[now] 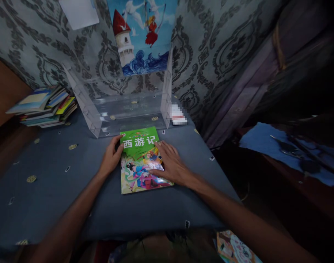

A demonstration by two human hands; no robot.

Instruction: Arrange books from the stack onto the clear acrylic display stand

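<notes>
A green picture book (138, 146) with white Chinese characters lies flat on the blue-grey tablecloth (60, 190), just in front of a clear acrylic rack (123, 109). My left hand (111, 156) rests against the book's left edge, fingers curled along it and thumb near the top corner. My right hand (171, 164) lies flat on the cover's right side, fingers stretched out and pressing on the pictures. Neither hand lifts the book.
A stack of books (45, 107) sits at the table's back left. A small pixelated object (178, 114) lies right of the rack. A patterned wall with a poster (142, 36) stands behind. Dark furniture with blue cloth (279, 146) is at the right.
</notes>
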